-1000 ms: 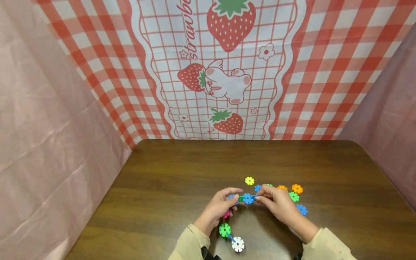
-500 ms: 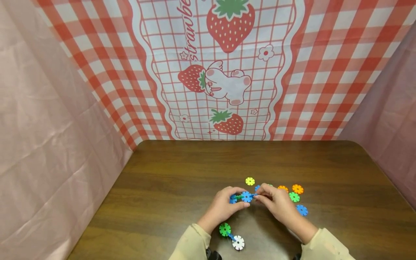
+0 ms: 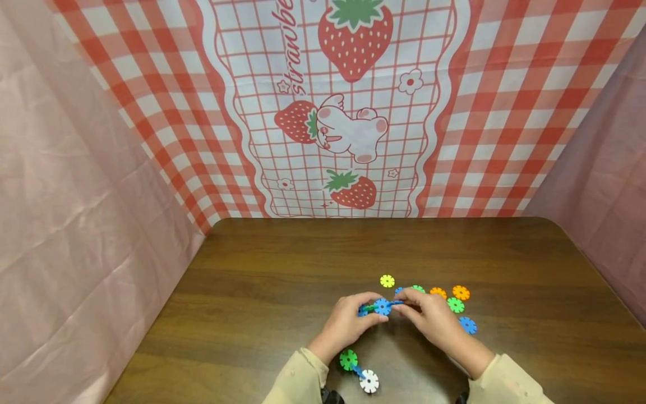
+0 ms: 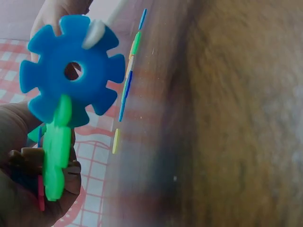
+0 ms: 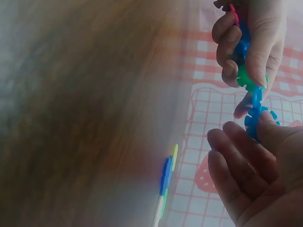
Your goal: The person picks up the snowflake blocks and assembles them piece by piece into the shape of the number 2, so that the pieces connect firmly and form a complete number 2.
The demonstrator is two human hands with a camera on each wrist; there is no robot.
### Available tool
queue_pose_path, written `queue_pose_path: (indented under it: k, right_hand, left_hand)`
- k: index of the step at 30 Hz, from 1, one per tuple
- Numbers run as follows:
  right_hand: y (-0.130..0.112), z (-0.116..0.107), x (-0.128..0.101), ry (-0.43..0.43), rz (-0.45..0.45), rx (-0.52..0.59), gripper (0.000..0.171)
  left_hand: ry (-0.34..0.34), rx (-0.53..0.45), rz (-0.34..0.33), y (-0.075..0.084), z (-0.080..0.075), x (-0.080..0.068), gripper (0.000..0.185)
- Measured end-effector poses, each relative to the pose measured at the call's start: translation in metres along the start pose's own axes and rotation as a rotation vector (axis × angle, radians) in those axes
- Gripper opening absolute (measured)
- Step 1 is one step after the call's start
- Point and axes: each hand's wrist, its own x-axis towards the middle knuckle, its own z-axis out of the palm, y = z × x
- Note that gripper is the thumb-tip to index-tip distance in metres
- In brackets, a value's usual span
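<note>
The backdrop cloth (image 3: 353,112) is showing one piece of cursive red lettering, running vertically beside the big strawberry and reading "strawbe", with the rest cut off at the top edge. Nothing else is carrying readable text.

A dark brown wooden desk (image 3: 282,269) carries several loose plastic snowflake discs. A yellow disc (image 3: 387,281) lies alone toward the far side. To its right lie two orange discs (image 3: 460,292), a green disc (image 3: 455,305) and a blue disc (image 3: 467,325), close together. Near the front edge, a green disc and a white disc joined by a blue piece (image 3: 359,371) lie flat. Behind the desk hangs a red-and-white checked cloth with strawberries and a white rabbit (image 3: 348,129); plain pink fabric (image 3: 75,224) drapes both sides.
</note>
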Motion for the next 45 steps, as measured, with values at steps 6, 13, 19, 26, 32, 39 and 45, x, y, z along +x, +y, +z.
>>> queue_pose_path:
  k: [6,13,19,26,32,39,45]
  right_hand:
    - [0.001,-0.003,-0.002,0.007,-0.035,-0.053,0.007]
    - [0.0,-0.004,-0.003,-0.01,-0.052,-0.014,0.016]
    - [-0.003,-0.003,-0.002,0.0,-0.074,-0.013,0.017]
    - [-0.006,-0.002,0.001,-0.032,-0.024,0.114,0.011]
    - [-0.01,-0.003,0.002,-0.068,0.029,0.189,0.008]
    - [-0.007,-0.004,0.003,-0.13,0.041,0.193,0.012]
    - [-0.005,-0.005,0.003,-0.145,0.044,0.127,0.009]
  left_hand:
    - [-0.023,-0.006,-0.02,-0.001,0.001,0.0,0.028]
    - [-0.114,0.067,-0.015,0.0,0.001,-0.001,0.029]
    - [-0.176,0.268,0.064,0.002,0.0,-0.001,0.032]
    - [-0.16,0.275,0.087,0.003,0.0,0.001,0.027]
    - [-0.159,0.187,0.083,0.003,0.0,0.002,0.021]
    - [-0.166,0.147,0.056,0.003,0.001,0.0,0.023]
    - [-0.101,0.096,0.007,0.005,0.0,0.0,0.035]
